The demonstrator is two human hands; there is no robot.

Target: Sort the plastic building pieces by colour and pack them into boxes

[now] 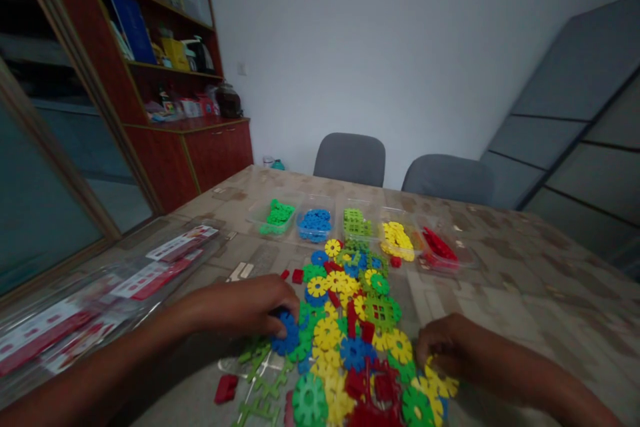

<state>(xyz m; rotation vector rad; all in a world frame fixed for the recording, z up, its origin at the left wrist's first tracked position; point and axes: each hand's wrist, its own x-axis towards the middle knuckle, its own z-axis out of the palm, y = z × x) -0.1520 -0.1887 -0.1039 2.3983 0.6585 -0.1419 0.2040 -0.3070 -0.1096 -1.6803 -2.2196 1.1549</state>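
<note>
A long heap of plastic building pieces covers the middle of the table: yellow notched discs (327,333), green notched discs (310,400), light-green grid pieces (381,310) and red pieces (377,390). At the heap's left side, my left hand (263,303) is closed with thumb and fingers on a blue notched disc (286,337). My right hand (445,343) is at the right side, its fingers curled down and closed on a yellow notched disc (443,383). Its fingertips are partly hidden.
Behind the heap stand clear plastic boxes of green pieces (279,215), blue pieces (315,221), light-green pieces (356,221), yellow pieces (397,239) and red pieces (440,245). Clear packages with printed cards (150,273) lie left. Two grey chairs (350,157) stand beyond the table.
</note>
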